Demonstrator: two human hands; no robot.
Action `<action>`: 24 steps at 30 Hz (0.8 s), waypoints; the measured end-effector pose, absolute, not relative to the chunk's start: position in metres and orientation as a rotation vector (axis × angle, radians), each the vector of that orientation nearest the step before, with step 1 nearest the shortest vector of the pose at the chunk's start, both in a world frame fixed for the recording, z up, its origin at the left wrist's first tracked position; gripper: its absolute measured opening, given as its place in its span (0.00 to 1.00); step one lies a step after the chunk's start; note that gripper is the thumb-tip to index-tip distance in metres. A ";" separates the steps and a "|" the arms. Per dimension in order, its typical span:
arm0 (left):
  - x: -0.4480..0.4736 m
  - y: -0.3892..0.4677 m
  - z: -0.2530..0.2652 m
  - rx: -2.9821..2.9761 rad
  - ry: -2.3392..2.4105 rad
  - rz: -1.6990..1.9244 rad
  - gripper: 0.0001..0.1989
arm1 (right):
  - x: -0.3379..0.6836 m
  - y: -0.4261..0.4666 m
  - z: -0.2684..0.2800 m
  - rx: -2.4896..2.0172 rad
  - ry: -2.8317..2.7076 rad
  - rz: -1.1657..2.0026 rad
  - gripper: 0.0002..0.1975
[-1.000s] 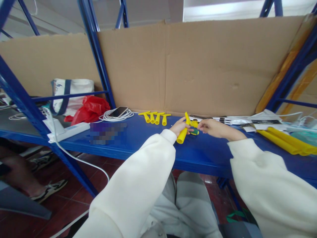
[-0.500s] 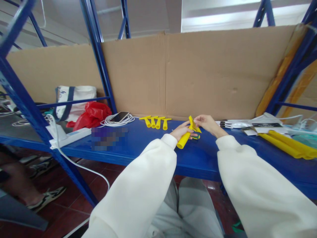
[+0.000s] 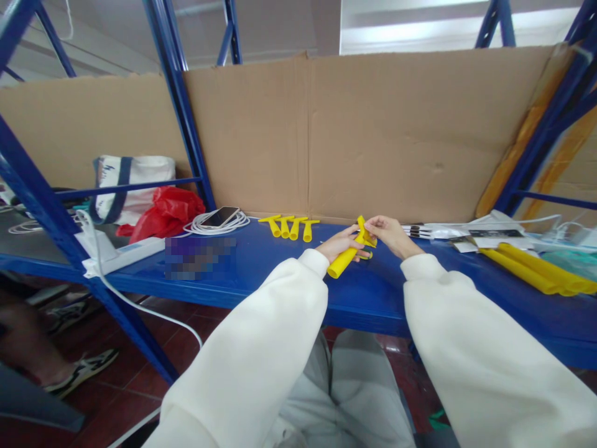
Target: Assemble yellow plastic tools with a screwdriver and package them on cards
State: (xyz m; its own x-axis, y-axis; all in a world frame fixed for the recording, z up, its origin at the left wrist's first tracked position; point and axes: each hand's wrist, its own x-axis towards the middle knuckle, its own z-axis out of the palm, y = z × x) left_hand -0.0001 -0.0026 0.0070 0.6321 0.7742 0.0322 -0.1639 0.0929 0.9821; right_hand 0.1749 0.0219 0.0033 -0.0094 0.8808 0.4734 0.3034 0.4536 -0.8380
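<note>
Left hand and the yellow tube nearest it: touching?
Touching. The head view shows the left hand wrapped around the tube, visible on both sides of it.

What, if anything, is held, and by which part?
Left hand: a yellow T-shaped piece, by its tube near the crosspiece. Right hand, at the crosspiece: cannot tell.

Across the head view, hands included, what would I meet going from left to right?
Red plastic bag → smartphone → four small yellow T-shaped pieces → left hand → right hand → yellow tubes.
</note>
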 end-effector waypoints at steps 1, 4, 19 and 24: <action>0.000 -0.002 0.007 1.301 0.587 0.754 0.41 | 0.175 0.022 0.003 -1.067 -1.575 0.622 0.25; 0.000 -0.001 0.006 1.303 0.584 0.745 0.42 | 0.175 0.022 0.001 -1.047 -1.590 0.591 0.27; -0.002 -0.005 0.011 1.262 0.544 0.782 0.40 | 0.172 0.019 0.003 -1.002 -1.513 0.491 0.31; -0.002 -0.007 0.012 1.269 0.552 0.791 0.39 | 0.173 0.022 0.001 -1.024 -1.484 0.488 0.32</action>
